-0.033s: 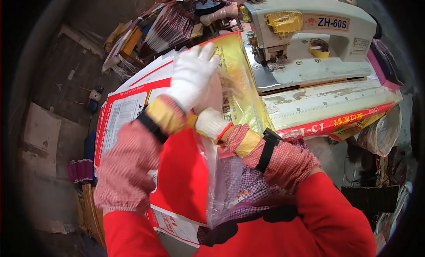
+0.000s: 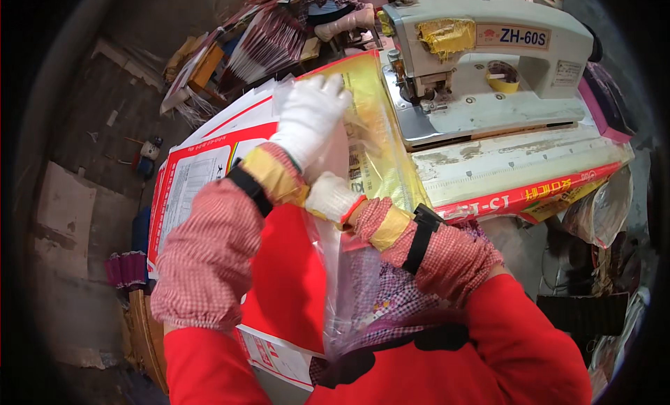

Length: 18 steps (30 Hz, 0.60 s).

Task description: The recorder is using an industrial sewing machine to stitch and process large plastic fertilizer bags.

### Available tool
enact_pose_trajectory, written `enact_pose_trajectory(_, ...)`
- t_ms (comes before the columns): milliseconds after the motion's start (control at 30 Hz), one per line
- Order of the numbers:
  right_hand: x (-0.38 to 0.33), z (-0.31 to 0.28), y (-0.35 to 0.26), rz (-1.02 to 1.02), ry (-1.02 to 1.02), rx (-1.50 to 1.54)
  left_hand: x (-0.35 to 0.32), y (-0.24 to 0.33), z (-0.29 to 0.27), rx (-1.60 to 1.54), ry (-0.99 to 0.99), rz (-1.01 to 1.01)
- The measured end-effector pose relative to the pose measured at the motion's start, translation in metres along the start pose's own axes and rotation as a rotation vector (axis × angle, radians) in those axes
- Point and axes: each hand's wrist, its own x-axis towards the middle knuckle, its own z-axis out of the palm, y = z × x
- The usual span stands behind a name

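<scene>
My left hand (image 2: 310, 115), in a white glove, lies flat with its fingers stretched out against the upper end of a clear plastic bag (image 2: 342, 286). My right hand (image 2: 333, 196), also gloved, is closed on the same bag just below the left wrist. The bag hangs down toward my chest. Under it lies a large printed sack (image 2: 209, 168) in red, white and yellow, spread over the work table. Both forearms wear red checked sleeve covers with yellow tape at the wrists.
A cream industrial sewing machine (image 2: 488, 63) stands on its table at the upper right, a roll of yellow tape (image 2: 504, 76) on its bed. Stacks of folded printed sacks (image 2: 269, 42) lie at the back. The concrete floor (image 2: 77, 196) is at the left.
</scene>
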Motion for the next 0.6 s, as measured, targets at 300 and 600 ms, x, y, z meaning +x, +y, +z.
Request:
enact_pose_trajectory(300, -0.022, -0.007, 0.001, -0.285, -0.244, -0.169, -0.003, 0.010, 0.042, -0.073, -0.486, -0.222)
enact_pose_trajectory(600, -0.017, 0.007, 0.000, -0.399, -0.482, -0.600, 0.026, -0.022, 0.087, -0.003, -0.502, -0.464)
